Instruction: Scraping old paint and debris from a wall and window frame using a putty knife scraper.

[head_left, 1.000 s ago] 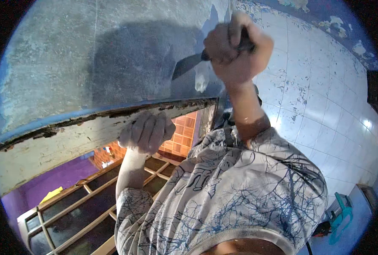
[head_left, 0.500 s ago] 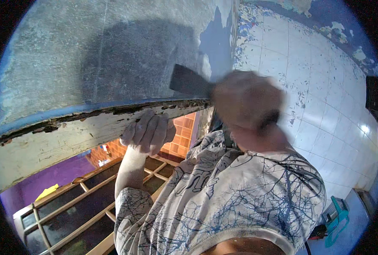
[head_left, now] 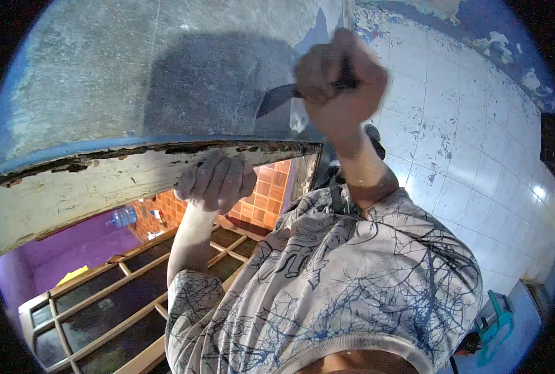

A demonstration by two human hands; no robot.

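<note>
My right hand (head_left: pixel 339 78), a little blurred, is raised in front of the wall and closed round the handle of a scraper (head_left: pixel 277 101). The flat dark blade points left, close to the grey, scraped wall (head_left: pixel 84 81); I cannot tell whether it touches. A strip of blue paint remains along the wall's lower edge. Below it runs a cream wooden frame (head_left: pixel 96 193) with a ragged, dark, broken upper edge. My left hand (head_left: pixel 217 181), dusty, has its fingers curled on this frame, gripping it.
Beneath the frame stands a wooden panelled door with dark glass (head_left: pixel 109 318). Beyond it are a purple surface (head_left: pixel 71 246), a clear bottle (head_left: pixel 123 216) and orange tiles (head_left: pixel 268 193). Paint flakes litter the white tiled floor (head_left: pixel 452 137) on the right. A teal plastic object (head_left: pixel 497 327) lies lower right.
My right hand has moved up and slightly left with the scraper, whose blade now looks narrower and more tilted. My left hand keeps its grip on the frame.
</note>
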